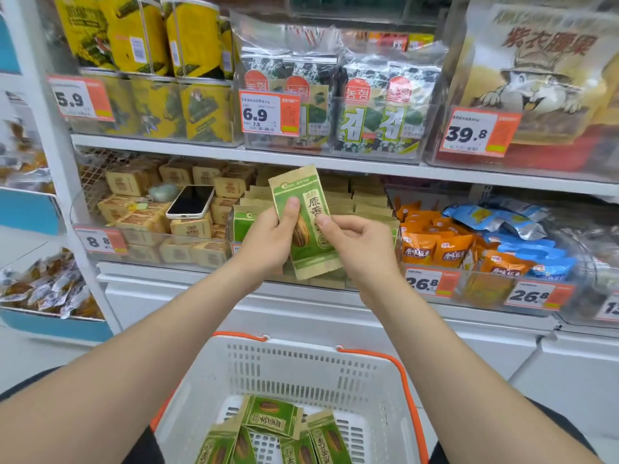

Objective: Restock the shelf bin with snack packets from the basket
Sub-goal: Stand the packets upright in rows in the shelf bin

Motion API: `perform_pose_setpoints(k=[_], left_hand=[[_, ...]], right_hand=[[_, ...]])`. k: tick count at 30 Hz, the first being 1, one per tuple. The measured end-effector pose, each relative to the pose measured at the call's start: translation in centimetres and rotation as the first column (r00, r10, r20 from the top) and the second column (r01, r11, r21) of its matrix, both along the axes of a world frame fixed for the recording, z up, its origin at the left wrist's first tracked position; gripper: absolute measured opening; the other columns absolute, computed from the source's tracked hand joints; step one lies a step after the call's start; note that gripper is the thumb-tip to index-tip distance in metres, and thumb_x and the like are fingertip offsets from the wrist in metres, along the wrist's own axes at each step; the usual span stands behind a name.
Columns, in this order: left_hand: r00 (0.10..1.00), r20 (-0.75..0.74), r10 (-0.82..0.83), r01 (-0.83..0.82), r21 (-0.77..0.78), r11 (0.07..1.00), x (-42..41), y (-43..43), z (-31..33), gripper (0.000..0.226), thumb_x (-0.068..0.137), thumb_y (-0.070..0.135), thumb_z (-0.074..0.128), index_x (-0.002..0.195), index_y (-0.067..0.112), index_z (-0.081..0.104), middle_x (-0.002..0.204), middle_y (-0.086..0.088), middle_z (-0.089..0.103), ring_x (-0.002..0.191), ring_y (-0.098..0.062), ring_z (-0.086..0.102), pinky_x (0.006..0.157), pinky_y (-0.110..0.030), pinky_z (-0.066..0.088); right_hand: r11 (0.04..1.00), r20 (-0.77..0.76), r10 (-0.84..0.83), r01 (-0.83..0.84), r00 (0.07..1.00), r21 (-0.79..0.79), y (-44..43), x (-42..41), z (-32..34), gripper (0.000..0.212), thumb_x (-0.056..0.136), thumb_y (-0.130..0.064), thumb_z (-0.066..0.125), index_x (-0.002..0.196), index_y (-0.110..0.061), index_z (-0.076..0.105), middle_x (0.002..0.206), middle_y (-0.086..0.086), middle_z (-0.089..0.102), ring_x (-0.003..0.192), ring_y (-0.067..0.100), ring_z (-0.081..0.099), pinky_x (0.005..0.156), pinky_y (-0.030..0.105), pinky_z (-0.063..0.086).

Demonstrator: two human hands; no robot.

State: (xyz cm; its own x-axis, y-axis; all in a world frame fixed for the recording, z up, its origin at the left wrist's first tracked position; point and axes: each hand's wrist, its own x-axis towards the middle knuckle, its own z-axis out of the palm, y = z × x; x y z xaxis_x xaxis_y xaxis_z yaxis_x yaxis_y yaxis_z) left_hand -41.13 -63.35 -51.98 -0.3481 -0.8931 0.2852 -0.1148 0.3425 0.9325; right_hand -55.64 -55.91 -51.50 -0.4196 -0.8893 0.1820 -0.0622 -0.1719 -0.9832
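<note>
The left hand [268, 244] and right hand [360, 244] are holding a snack packet [310, 254] before the shelf bin [231, 234], fingers [293, 206] grasping its side edges (more packets [271, 420] are lying in the basket [301, 370]).

A phone [190, 201] lies on tan boxes [127, 184] — yellow cans [134, 31] on the shelf above it, seaweed packs [388, 105] up to its right, orange packets [418, 247] farther right at its level.

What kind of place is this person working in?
Most likely a snack aisle in a shop: shelves of packaged snacks, orange price tags on the bin fronts, and a white shopping basket holding green snack packets.
</note>
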Motion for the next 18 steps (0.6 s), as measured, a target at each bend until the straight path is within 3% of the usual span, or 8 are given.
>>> perform_pose_setpoints(k=[3, 5, 7, 10, 13, 15, 17, 18], left_hand=[[0.973, 0.145, 0.179, -0.132, -0.286, 0.949, 0.1, -1.3, 1.7, 0.05, 0.112, 0.052, 0.03, 0.098, 0.021, 0.067, 0.088, 0.002, 0.073, 0.082, -0.006, 0.069, 0.079, -0.033, 0.055], [0.921, 0.179, 0.346, -0.247, -0.42, 0.873, 0.2, -2.0, 2.6, 0.057, 0.113, 0.052, 0.024, 0.077, 0.021, 0.056, 0.069, 0.002, 0.062, 0.068, -0.013, 0.062, 0.063, -0.036, 0.041], [0.873, 0.215, 0.439, -0.303, -0.466, 0.831, 0.6, -3.3, 2.8, 0.063, 0.112, 0.057, 0.022, 0.07, 0.021, 0.051, 0.063, 0.002, 0.058, 0.064, -0.02, 0.057, 0.06, -0.04, 0.033], [0.882, 0.258, 0.395, -0.232, -0.494, 0.838, 0.7, -4.6, 2.0, 0.064, 0.111, 0.06, 0.027, 0.064, 0.021, 0.048, 0.059, 0.002, 0.057, 0.061, -0.022, 0.056, 0.06, -0.043, 0.041], [0.925, 0.223, 0.308, -0.17, -0.483, 0.859, 0.3, -4.9, 1.7, 0.061, 0.112, 0.056, 0.032, 0.062, 0.023, 0.045, 0.056, 0.006, 0.052, 0.057, -0.016, 0.052, 0.06, -0.04, 0.039], [0.928, 0.198, 0.316, -0.186, -0.487, 0.853, 0.7, -5.5, 1.6, 0.058, 0.114, 0.049, 0.031, 0.066, 0.024, 0.053, 0.061, 0.008, 0.057, 0.061, -0.013, 0.055, 0.062, -0.039, 0.042], [0.899, 0.276, 0.34, -0.159, -0.517, 0.841, 1.5, -6.5, 1.0, 0.034, 0.113, 0.036, 0.041, 0.096, 0.024, 0.068, 0.09, 0.01, 0.071, 0.087, -0.014, 0.065, 0.081, -0.044, 0.052], [0.855, 0.38, 0.352, -0.11, -0.531, 0.84, 1.9, -6.9, 0.6, 0.019, 0.109, 0.03, 0.05, 0.113, 0.026, 0.068, 0.109, 0.01, 0.07, 0.105, -0.017, 0.062, 0.094, -0.047, 0.05]], right_hand=[[1.0, -0.04, -0.011, 0.012, 0.999, 0.029, -1.4, 0.3, 1.1, 0.014, 0.09, -0.03, 0.083, 0.094, -0.016, 0.083, 0.087, -0.002, 0.081, 0.088, 0.014, 0.078, 0.083, 0.036, 0.063], [0.995, -0.053, 0.026, -0.021, 0.998, 0.093, -2.4, 0.4, 2.3, 0.01, 0.089, -0.029, 0.084, 0.087, -0.02, 0.081, 0.084, -0.006, 0.08, 0.083, 0.006, 0.075, 0.073, 0.024, 0.058], [0.987, -0.147, 0.056, -0.032, 0.988, 0.16, -3.8, 0.3, 3.4, 0.013, 0.087, -0.026, 0.086, 0.093, -0.016, 0.08, 0.089, -0.003, 0.081, 0.086, 0.011, 0.076, 0.079, 0.03, 0.061], [0.986, -0.222, 0.124, -0.097, 0.967, 0.132, -5.0, 0.0, 4.9, 0.039, 0.088, -0.01, 0.084, 0.122, -0.012, 0.065, 0.104, 0.006, 0.08, 0.091, 0.019, 0.078, 0.08, 0.041, 0.065], [0.994, -0.348, 0.109, -0.104, 0.931, 0.033, -5.3, -0.6, 4.8, 0.052, 0.087, -0.009, 0.084, 0.127, -0.022, 0.055, 0.109, -0.002, 0.078, 0.093, 0.009, 0.077, 0.075, 0.031, 0.062], [0.998, -0.443, -0.009, -0.023, 0.897, -0.067, -5.5, -1.1, 3.9, 0.051, 0.086, -0.014, 0.085, 0.124, -0.026, 0.054, 0.11, -0.01, 0.075, 0.096, 0.004, 0.074, 0.085, 0.034, 0.061], [0.989, -0.485, -0.104, 0.038, 0.868, -0.144, -5.4, -1.4, 3.3, 0.047, 0.086, -0.018, 0.085, 0.119, -0.029, 0.052, 0.107, -0.013, 0.072, 0.097, 0.005, 0.07, 0.09, 0.04, 0.059], [0.986, -0.485, -0.116, 0.041, 0.867, -0.162, -5.4, -1.6, 3.1, 0.046, 0.087, -0.019, 0.085, 0.116, -0.03, 0.051, 0.105, -0.013, 0.071, 0.097, 0.007, 0.07, 0.09, 0.043, 0.058]])
